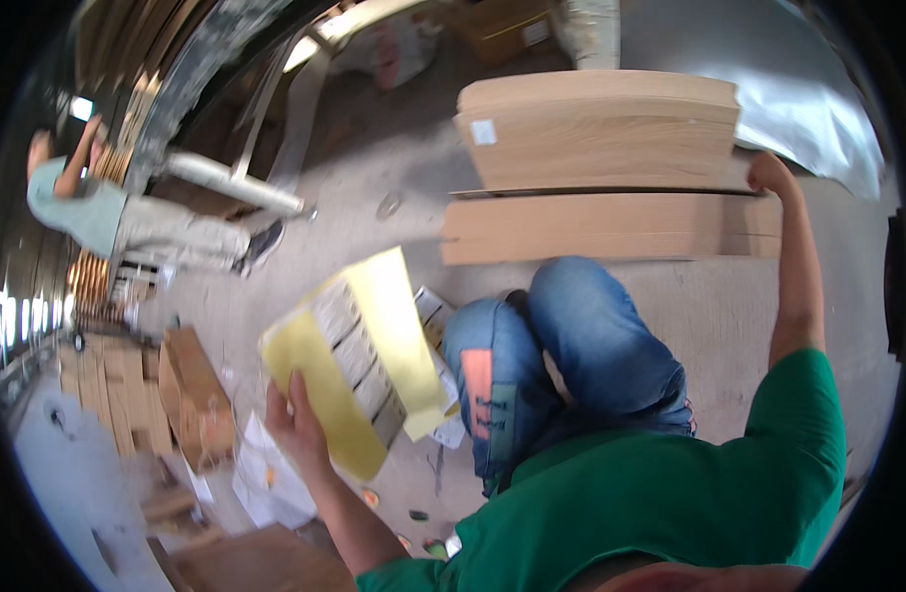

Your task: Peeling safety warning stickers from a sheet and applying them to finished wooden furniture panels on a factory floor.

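Observation:
My left hand [297,422] holds the near left edge of a yellow sheet [326,390], its fingers against the paper. A row of whitish-grey labels [356,345] runs between the sheet's yellow bands. My right hand [771,175] is curled closed at the right end of a stack of light wood-grain boards [611,138]. Whether it grips a board or something small there, I cannot make out. A small white label [483,132] sticks to the stack's left side. Nearer to my knees lies another long wood-coloured board or stack [591,229].
Beside my left knee, printed papers [447,419] lie partly under the sheet. An open cardboard box [194,400] and flattened cardboard [112,395] are at the left. A person [88,202] stands at the far left near a metal frame [231,183]. Silvery wrapping [808,118] lies at the far right.

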`<action>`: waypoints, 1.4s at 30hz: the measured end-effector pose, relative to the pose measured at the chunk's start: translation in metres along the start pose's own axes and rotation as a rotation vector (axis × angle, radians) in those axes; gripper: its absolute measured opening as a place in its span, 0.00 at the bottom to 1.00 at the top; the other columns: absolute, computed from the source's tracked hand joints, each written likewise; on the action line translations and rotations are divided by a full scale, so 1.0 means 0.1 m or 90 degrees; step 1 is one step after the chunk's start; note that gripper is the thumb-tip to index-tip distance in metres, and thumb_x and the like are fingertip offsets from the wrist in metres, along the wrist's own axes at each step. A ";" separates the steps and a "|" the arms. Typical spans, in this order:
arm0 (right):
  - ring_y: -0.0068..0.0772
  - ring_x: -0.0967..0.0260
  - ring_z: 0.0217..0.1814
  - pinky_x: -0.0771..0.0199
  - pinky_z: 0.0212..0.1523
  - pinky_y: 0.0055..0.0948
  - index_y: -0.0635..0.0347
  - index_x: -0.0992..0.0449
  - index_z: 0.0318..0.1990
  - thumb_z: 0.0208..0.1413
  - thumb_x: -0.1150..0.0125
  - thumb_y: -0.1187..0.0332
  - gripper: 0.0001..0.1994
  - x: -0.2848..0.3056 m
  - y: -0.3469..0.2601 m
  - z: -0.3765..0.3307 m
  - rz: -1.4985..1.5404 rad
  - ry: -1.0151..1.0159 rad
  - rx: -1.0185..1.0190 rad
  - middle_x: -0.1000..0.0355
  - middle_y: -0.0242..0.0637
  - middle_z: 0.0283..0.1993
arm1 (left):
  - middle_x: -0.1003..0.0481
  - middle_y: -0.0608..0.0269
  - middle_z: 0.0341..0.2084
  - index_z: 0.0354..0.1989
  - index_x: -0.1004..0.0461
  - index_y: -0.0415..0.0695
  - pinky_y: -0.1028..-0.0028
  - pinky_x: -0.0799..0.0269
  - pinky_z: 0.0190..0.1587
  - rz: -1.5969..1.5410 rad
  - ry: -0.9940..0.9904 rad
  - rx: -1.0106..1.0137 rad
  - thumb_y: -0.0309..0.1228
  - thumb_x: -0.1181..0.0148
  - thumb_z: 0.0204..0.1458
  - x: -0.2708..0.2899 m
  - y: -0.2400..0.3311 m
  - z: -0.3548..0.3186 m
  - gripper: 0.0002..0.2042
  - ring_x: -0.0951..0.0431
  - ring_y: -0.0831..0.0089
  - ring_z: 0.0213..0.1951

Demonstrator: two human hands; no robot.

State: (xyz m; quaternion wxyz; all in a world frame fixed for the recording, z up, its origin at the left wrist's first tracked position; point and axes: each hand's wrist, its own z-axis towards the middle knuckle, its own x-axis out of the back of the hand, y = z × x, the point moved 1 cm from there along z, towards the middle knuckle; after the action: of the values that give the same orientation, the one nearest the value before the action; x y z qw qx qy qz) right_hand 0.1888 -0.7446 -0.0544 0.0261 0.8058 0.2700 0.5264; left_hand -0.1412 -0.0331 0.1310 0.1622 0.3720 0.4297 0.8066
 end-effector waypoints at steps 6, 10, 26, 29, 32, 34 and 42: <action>0.31 0.29 0.41 0.30 0.45 0.26 0.71 0.27 0.38 0.53 0.54 0.77 0.09 1.75 -1.64 -0.39 0.705 0.457 0.120 0.27 0.40 0.37 | 0.28 0.70 0.25 0.40 0.27 0.37 0.82 0.38 0.32 0.032 -0.090 -0.001 0.34 0.52 0.58 -0.22 0.27 0.31 0.12 0.34 0.85 0.28; 0.24 0.30 0.42 0.31 0.45 0.24 0.67 0.28 0.45 0.56 0.45 0.63 0.16 2.58 -3.06 -0.57 0.898 0.242 0.516 0.27 0.34 0.40 | 0.28 0.71 0.26 0.42 0.27 0.37 0.82 0.37 0.33 -0.068 -0.188 0.018 0.36 0.54 0.60 -0.36 0.45 0.52 0.14 0.34 0.86 0.29; 0.22 0.27 0.34 0.28 0.36 0.19 0.65 0.25 0.35 0.44 0.34 0.74 0.10 3.13 -3.82 -0.51 1.118 -0.041 0.567 0.24 0.36 0.33 | 0.26 0.52 0.30 0.34 0.27 0.37 0.72 0.33 0.34 0.324 -0.148 -0.455 0.32 0.42 0.49 -0.59 0.23 0.84 0.10 0.27 0.62 0.30; 0.22 0.27 0.35 0.28 0.38 0.19 0.66 0.26 0.39 0.46 0.36 0.75 0.11 2.83 -3.93 -0.61 1.189 -0.061 0.470 0.25 0.37 0.36 | 0.25 0.56 0.28 0.34 0.27 0.37 0.70 0.33 0.33 0.269 -0.010 -0.303 0.36 0.39 0.48 -0.48 0.04 0.46 0.13 0.27 0.67 0.30; 0.23 0.27 0.38 0.28 0.42 0.21 0.65 0.28 0.42 0.48 0.38 0.76 0.12 2.59 -4.00 -0.66 1.333 -0.072 0.437 0.25 0.39 0.39 | 0.26 0.59 0.28 0.42 0.30 0.37 0.69 0.32 0.32 0.109 0.038 0.066 0.40 0.40 0.50 -0.29 -0.27 -0.06 0.18 0.26 0.70 0.32; 0.24 0.28 0.40 0.28 0.44 0.22 0.65 0.27 0.42 0.50 0.40 0.76 0.11 2.47 -4.02 -0.68 1.442 -0.081 0.407 0.25 0.39 0.39 | 0.27 0.58 0.35 0.57 0.42 0.38 0.71 0.32 0.38 -0.053 0.044 0.303 0.41 0.43 0.53 -0.23 -0.54 -0.30 0.27 0.28 0.73 0.39; 0.25 0.28 0.43 0.28 0.46 0.25 0.64 0.28 0.44 0.52 0.43 0.76 0.11 2.18 -3.84 -0.80 1.535 -0.083 0.384 0.26 0.39 0.42 | 0.35 0.48 0.49 0.66 0.63 0.49 0.67 0.37 0.52 -0.461 -0.160 0.369 0.31 0.45 0.53 -0.95 -1.07 -0.11 0.37 0.33 0.66 0.50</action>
State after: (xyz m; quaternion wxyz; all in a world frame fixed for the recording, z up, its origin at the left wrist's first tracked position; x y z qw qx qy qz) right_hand 0.0288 -0.3355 0.0381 -0.6461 0.5383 -0.5334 0.0906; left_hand -0.0918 -0.0332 -0.0042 0.3735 0.3230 0.7156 0.4940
